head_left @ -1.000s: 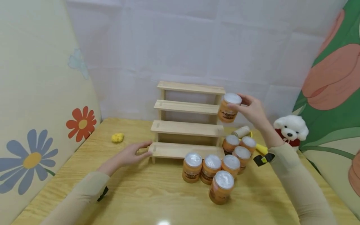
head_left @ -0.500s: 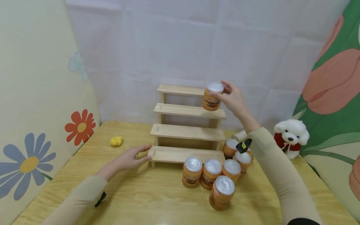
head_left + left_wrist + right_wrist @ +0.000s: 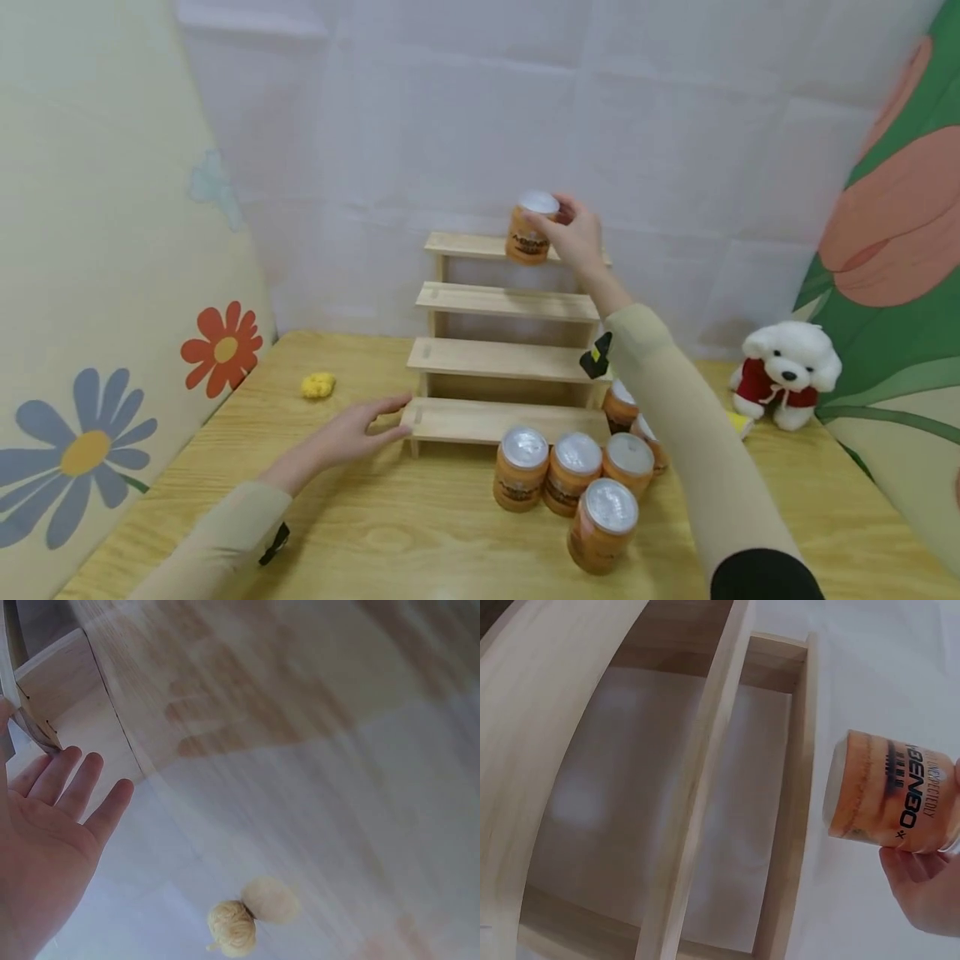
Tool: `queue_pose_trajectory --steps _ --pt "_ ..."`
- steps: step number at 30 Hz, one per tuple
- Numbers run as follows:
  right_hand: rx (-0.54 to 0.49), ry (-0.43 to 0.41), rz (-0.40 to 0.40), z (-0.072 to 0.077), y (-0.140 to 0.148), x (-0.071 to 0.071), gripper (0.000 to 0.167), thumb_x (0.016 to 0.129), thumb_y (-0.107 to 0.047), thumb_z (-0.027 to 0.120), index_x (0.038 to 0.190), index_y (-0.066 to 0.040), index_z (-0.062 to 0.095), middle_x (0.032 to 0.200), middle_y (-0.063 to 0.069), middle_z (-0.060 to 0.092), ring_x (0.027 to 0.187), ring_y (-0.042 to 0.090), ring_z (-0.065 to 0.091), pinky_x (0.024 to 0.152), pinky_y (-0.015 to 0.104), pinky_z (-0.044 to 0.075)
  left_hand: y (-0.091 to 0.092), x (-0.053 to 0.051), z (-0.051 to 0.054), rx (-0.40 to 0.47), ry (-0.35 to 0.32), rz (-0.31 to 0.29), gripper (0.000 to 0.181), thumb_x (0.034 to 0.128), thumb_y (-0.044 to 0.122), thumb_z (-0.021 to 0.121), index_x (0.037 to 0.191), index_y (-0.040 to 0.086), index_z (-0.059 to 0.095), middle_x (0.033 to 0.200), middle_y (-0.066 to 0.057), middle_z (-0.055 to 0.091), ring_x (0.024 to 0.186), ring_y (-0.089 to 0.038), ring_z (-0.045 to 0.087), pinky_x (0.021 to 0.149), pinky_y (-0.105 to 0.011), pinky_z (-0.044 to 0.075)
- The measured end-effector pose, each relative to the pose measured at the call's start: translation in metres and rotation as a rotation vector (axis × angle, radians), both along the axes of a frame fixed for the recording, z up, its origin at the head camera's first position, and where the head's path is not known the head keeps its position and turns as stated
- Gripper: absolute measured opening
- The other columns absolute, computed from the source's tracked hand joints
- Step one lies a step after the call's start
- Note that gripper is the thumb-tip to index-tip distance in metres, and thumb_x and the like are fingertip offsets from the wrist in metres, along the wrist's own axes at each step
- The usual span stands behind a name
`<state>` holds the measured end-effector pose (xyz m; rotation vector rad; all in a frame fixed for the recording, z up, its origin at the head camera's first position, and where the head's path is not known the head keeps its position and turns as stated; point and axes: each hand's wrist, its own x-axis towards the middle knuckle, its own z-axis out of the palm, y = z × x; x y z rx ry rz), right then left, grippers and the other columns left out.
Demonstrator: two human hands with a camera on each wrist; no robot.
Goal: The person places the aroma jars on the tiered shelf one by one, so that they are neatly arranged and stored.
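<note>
In the head view my right hand (image 3: 581,242) grips an orange-labelled can (image 3: 530,239) by its side, fingers behind and thumb in front. The can is upright over the top step of a four-step wooden display stand (image 3: 510,357). In the right wrist view a gap shows between the can (image 3: 889,793) and the top board (image 3: 787,802). My left hand (image 3: 348,433) touches the left end of the lowest step with thumb and fingertips; in the left wrist view its fingers (image 3: 97,817) are nearly straight. More orange cans (image 3: 522,468) stand before the stand's right end.
A white plush dog (image 3: 787,375) in red sits at the table's right back. A small yellow lump (image 3: 318,385) lies left of the stand. Part of a yellow object (image 3: 741,423) shows behind the right sleeve. A white cloth (image 3: 450,108) hangs behind.
My right hand has carried the can up and left, from beside the stand to over its top step. The left hand stays at the lowest step's left end.
</note>
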<state>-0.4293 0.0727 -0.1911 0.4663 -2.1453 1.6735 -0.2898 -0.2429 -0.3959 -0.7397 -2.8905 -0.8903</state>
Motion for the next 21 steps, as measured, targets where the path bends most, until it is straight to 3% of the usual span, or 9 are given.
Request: queue_pose_trajectory --steps 4,12,21 --pt "0.028 0.038 -0.016 -0.003 -0.009 -0.010 0.055 0.081 -0.023 0.075 0.128 -0.002 0.056 0.124 0.015 0.061 0.109 0.023 0.059 0.089 0.028 0.053 0.003 0.001 0.000 0.011 0.016 -0.013 0.064 0.0937 0.044 0.053 0.140 0.001 0.042 0.138 -0.019 0.049 0.123 -0.038 0.049 0.102 -0.056 0.041" --pt "0.131 0.076 -0.080 -0.007 -0.025 -0.018 0.063 0.086 -0.031 0.069 0.137 -0.002 0.046 0.129 0.019 0.048 0.115 0.031 0.053 0.093 0.032 0.052 0.001 0.009 0.001 0.019 0.018 -0.003 0.062 0.0939 0.041 0.054 0.139 0.000 0.043 0.137 -0.020 0.049 0.123 -0.039 0.049 0.101 -0.056 0.042" --pt "0.002 0.099 -0.128 -0.012 -0.034 -0.021 0.058 0.082 -0.033 0.072 0.122 -0.002 0.044 0.124 0.015 0.052 0.117 0.027 0.054 0.098 0.022 0.047 0.000 0.008 0.004 0.000 0.010 0.007 0.064 0.0941 0.044 0.052 0.140 0.002 0.042 0.138 -0.019 0.048 0.124 -0.039 0.048 0.102 -0.056 0.040"
